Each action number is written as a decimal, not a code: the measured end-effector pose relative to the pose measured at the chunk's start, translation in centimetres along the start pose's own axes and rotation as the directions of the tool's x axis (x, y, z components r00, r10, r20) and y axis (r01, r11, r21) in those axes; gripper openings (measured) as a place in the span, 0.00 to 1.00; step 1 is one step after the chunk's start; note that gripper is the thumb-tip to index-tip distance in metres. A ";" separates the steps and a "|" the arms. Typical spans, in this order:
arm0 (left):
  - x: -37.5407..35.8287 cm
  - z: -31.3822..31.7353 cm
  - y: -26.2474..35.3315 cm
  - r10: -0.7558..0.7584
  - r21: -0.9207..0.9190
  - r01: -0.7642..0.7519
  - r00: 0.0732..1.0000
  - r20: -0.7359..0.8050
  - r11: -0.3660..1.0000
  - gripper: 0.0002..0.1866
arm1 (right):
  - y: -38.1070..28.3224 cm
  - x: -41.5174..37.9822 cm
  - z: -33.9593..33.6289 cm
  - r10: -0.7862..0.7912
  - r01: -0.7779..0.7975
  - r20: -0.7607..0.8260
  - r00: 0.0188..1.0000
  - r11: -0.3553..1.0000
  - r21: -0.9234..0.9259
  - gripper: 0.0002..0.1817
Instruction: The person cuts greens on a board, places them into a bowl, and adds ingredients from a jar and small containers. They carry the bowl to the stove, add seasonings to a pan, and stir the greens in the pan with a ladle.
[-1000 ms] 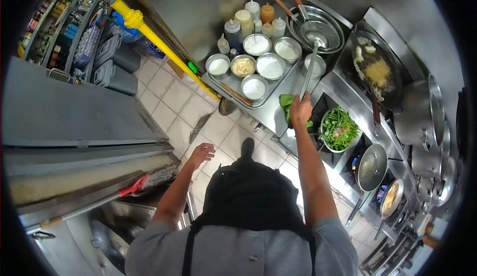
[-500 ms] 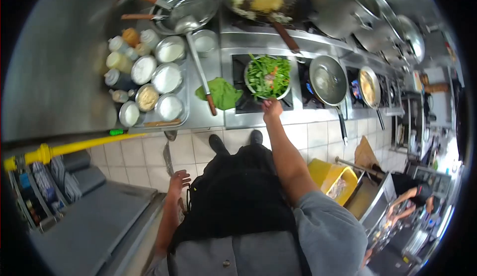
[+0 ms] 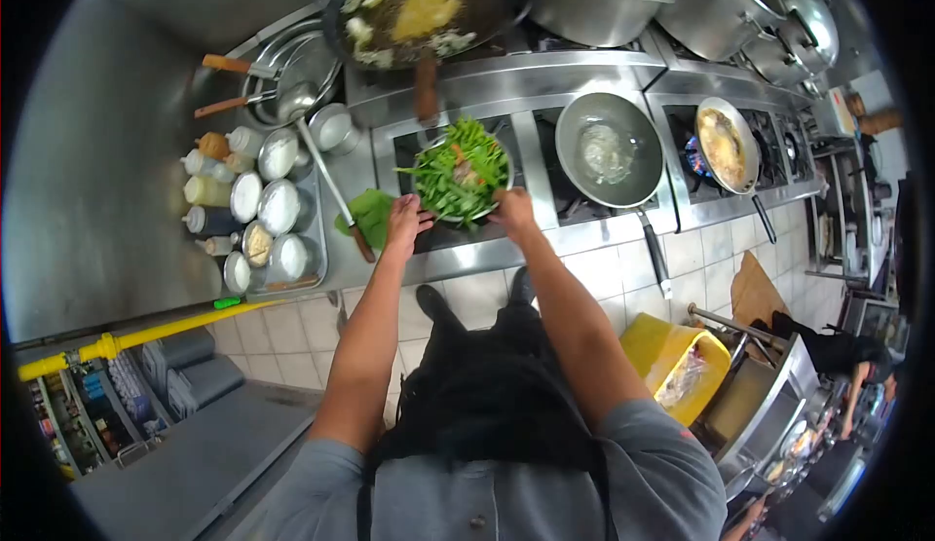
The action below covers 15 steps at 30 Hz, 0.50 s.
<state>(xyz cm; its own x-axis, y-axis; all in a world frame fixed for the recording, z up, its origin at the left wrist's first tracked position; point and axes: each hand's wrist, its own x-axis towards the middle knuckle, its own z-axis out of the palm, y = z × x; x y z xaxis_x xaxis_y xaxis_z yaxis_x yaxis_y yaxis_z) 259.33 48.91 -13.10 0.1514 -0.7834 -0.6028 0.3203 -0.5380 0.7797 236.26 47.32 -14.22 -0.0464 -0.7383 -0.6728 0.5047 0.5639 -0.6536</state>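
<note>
A metal bowl (image 3: 431, 212) heaped with cut green vegetables (image 3: 462, 169) sits on the stove in front of me. My left hand (image 3: 404, 224) grips its left rim and my right hand (image 3: 512, 210) grips its right rim. A green cloth (image 3: 371, 213) lies just left of the bowl, beside the wooden handle of a long ladle (image 3: 329, 179) that rests on the steel counter.
A tray (image 3: 317, 249) of seasoning bowls and squeeze bottles stands at left. A wok (image 3: 426, 5) with frying food sits behind the bowl; two pans (image 3: 606, 149) lie on burners to the right, big pots (image 3: 721, 0) beyond. A yellow bin (image 3: 672, 361) stands by my right leg. Another person (image 3: 838, 351) works at far right.
My left hand rose from my side to the bowl's left rim. My right hand stayed at the right rim. The view swung so the stove lies ahead.
</note>
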 end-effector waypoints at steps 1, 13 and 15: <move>1.1 1.5 -0.7 0.000 0.001 0.000 1.000 0.012 1.000 0.19 | 0.1 0.9 -0.4 -0.064 0.051 -0.055 0.996 0.976 -0.213 0.17; -8.4 23.3 2.0 0.051 0.084 -0.104 0.877 0.477 0.991 0.15 | -25.6 -6.4 -16.2 -0.631 0.504 0.058 0.773 0.556 -0.660 0.08; -7.9 25.2 1.6 -0.028 0.296 -0.173 0.822 0.569 0.940 0.15 | -30.2 -7.8 -16.1 -0.640 0.475 0.099 0.762 0.449 -0.757 0.06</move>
<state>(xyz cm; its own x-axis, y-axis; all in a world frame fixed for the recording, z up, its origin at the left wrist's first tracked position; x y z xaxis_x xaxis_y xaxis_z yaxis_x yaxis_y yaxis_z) 235.08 46.38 -2.86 -0.4171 -0.8057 -0.4205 -0.0016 -0.4620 0.8869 207.54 42.02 5.19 -0.2732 -0.9601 -0.0601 -0.4478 0.1822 -0.8754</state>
